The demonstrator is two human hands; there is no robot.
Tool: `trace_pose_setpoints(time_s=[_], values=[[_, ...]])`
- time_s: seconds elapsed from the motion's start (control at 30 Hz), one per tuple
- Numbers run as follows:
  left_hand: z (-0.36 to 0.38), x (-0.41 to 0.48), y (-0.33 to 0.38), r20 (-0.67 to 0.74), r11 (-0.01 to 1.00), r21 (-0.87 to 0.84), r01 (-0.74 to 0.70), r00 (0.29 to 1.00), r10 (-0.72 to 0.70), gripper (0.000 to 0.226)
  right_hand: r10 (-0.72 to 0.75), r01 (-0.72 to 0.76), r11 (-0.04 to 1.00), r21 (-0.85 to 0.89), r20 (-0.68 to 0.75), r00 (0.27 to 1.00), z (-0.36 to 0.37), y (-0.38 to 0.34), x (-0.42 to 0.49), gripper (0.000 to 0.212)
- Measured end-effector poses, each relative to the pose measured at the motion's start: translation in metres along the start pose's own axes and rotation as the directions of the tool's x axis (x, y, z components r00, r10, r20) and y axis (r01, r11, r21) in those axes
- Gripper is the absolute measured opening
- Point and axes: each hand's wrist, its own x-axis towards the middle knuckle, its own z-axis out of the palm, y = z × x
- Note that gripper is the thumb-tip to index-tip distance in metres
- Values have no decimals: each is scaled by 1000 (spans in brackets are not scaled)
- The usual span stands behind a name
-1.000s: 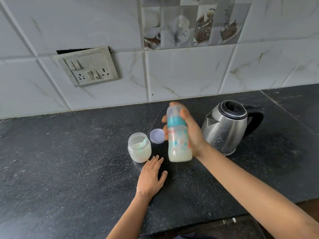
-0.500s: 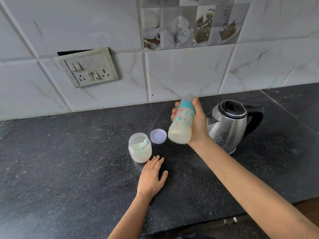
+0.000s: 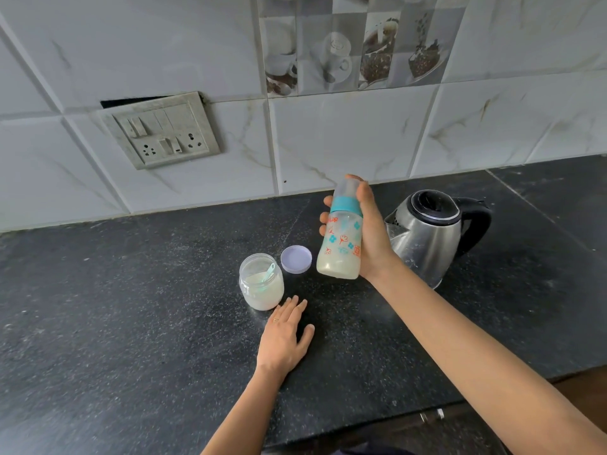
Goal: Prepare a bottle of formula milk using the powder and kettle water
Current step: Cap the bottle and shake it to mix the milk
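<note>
My right hand (image 3: 371, 234) grips a capped baby bottle (image 3: 341, 241) with a teal collar, held in the air above the counter. Milky liquid fills its lower part. It is nearly upright, top leaning slightly right. My left hand (image 3: 284, 339) lies flat on the black counter (image 3: 131, 323), fingers spread, holding nothing, its fingertips just in front of an open jar of white powder (image 3: 261, 282) with a teal scoop inside. The jar's pale lid (image 3: 296, 259) lies behind it. A steel kettle (image 3: 430, 234) with a black handle stands to the right of the bottle.
A tiled wall runs along the back of the counter, with a switch and socket plate (image 3: 161, 133) at the left. The counter's front edge (image 3: 394, 418) is near the bottom right.
The bottle swung up and tilted to the right, then came back nearly upright and a little lower. My left hand stayed flat on the counter.
</note>
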Motion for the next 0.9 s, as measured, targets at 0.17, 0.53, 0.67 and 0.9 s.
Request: trace_pose_setpoints(time_s=[0.17,0.53,0.67,0.9], values=[[0,0,0,1,1000,-4,7,1000,-7,56,25,-26,1000,17,33,999,-6,-3,0,94],[2,1,0,-6,1000,-10,9,1000,-9,55,56,-47,985,163,-53,997,-6,-14,12,38],[4,1,-2,-3,1000,-7,14,1000,-14,56,129,-112,990,82,-246,961,-10,-10,17,37],[5,2,-3,-8,1000,-2,16,1000,-16,56,245,-232,930,284,-11,970,-13,-10,17,34]])
